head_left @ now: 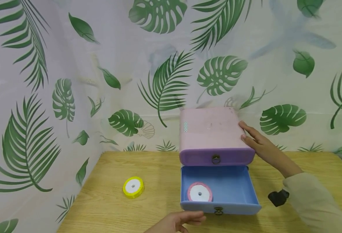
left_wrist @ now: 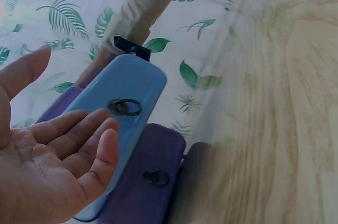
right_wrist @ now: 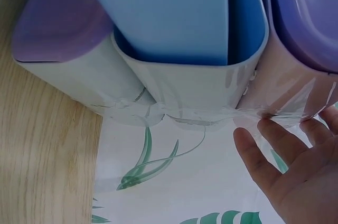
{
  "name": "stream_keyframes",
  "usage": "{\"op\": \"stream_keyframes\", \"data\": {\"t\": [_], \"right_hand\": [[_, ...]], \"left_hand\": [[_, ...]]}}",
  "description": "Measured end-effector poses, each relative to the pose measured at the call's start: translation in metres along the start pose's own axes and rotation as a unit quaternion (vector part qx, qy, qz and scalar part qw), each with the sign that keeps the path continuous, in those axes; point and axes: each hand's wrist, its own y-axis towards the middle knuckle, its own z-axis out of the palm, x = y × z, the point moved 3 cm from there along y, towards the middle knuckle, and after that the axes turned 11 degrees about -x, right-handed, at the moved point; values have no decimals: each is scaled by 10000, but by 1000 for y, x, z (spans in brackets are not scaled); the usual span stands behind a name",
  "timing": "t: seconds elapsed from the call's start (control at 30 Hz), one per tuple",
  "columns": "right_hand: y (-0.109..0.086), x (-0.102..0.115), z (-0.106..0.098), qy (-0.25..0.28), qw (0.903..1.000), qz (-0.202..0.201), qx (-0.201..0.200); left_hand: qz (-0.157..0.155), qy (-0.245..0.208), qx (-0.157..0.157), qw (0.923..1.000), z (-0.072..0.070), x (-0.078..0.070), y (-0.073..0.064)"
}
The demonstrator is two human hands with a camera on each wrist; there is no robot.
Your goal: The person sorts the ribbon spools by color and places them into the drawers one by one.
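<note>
A small drawer cabinet with a pink top (head_left: 208, 129) stands on the table, and its upper purple drawer (head_left: 197, 157) is closed. Below that, the blue drawer (head_left: 235, 186) is pulled out. A pink-edged ribbon spool (head_left: 200, 193) lies inside it at the front left. My left hand (head_left: 178, 222) is just in front of the blue drawer, fingers loosely extended and holding nothing; its palm shows in the left wrist view. With its fingertips, my right hand (head_left: 259, 145) touches the right side of the pink top section. In the left wrist view, a lower purple drawer (left_wrist: 145, 176) is closed.
A yellow ribbon spool (head_left: 133, 187) lies on the wooden table (head_left: 106, 174), left of the cabinet. Behind rises a leaf-patterned cloth (head_left: 165, 42). A black camera mount (head_left: 278, 197) sits by the right sleeve's cuff.
</note>
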Motion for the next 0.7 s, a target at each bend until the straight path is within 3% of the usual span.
{"op": "stream_keyframes", "data": {"t": [0.13,0.3,0.53,0.7], "right_hand": [[0,0,1,45,10000,2,-2],[0,-1,2,60,10000,-22,-6],[0,-2,1,88,10000,-41,-23],[1,-2,1,90,9999,-59,-33]], "left_hand": [[-213,-295,-249,9990,7,5,11],[-317,-184,-534,9979,15,7,24],[-484,80,-776,9958,24,22,39],[-683,-330,-933,9927,32,23,46]]}}
